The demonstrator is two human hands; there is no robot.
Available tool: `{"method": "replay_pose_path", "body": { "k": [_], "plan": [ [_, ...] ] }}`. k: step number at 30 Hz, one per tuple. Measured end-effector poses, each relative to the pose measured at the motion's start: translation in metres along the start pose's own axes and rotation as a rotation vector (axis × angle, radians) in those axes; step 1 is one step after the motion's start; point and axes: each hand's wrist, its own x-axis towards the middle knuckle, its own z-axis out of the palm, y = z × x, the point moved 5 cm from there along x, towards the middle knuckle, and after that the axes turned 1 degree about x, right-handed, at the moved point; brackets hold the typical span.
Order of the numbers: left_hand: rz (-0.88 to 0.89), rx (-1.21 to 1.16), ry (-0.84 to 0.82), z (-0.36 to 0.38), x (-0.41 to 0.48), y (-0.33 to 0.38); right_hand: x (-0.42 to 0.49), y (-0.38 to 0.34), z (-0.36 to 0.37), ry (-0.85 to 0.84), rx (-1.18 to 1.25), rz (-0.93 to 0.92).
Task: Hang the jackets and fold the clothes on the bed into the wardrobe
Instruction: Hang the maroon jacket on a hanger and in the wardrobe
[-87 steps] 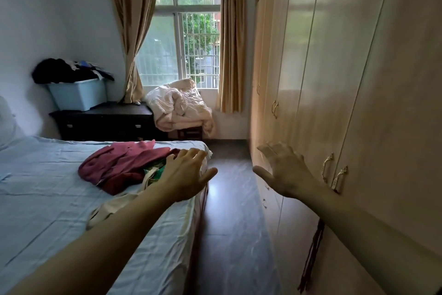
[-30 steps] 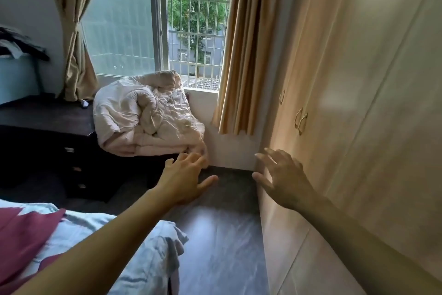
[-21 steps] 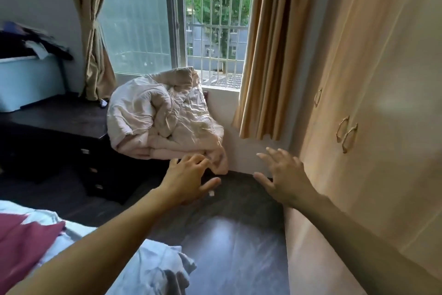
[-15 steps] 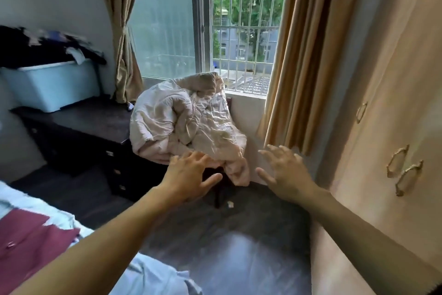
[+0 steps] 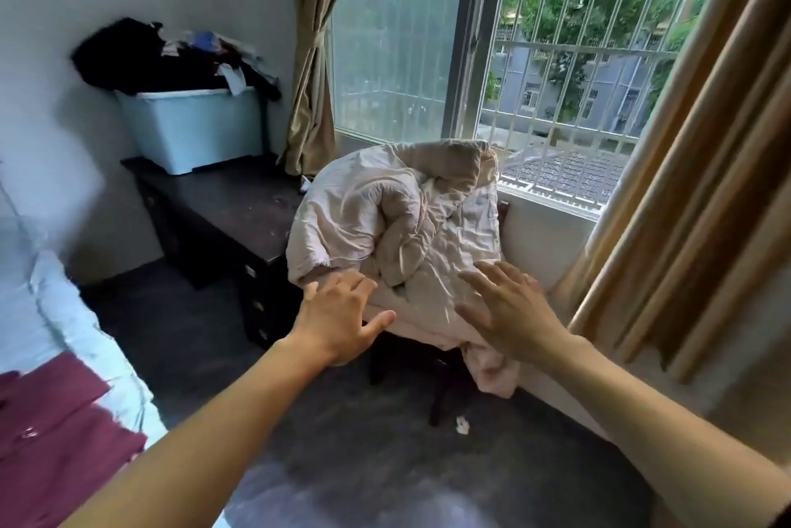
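Note:
A maroon garment point(image 5: 55, 429) lies on the light blue bed point(image 5: 51, 313) at the lower left. My left hand point(image 5: 338, 318) and my right hand point(image 5: 509, 309) are both stretched out in front of me with fingers spread, holding nothing. They hover in front of a crumpled beige quilt point(image 5: 398, 236) heaped on a dark chair under the window. The wardrobe is out of view to the right.
A dark desk point(image 5: 231, 206) stands by the far wall with a light blue storage bin point(image 5: 192, 129) piled with dark clothes. Beige curtains point(image 5: 693, 168) hang at both sides of the barred window. Dark floor lies between bed and chair.
The view has swung left, away from the wardrobe doors and toward the window corner. The quilt on the chair now sits right beyond both hands, which stay spread and empty.

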Motion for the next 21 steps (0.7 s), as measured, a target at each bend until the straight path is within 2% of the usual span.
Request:
{"method": "replay_pose_path", "body": {
  "k": [4,7,16,21],
  "plan": [
    [-0.089,-0.023,0.009,0.007,0.063,-0.047,0.098,-0.004,-0.001,0.006,-0.048,-0.099],
    [-0.164,-0.01,0.036,0.006,0.092,-0.082,0.165,-0.019,0.005,0.019,0.003,-0.163],
    [-0.495,0.14,-0.031,0.02,0.111,-0.205,0.318,-0.12,0.077,-0.056,0.196,-0.481],
    [-0.673,0.208,-0.056,0.022,0.128,-0.255,0.398,-0.169,0.105,-0.08,0.208,-0.689]
  ]
}}
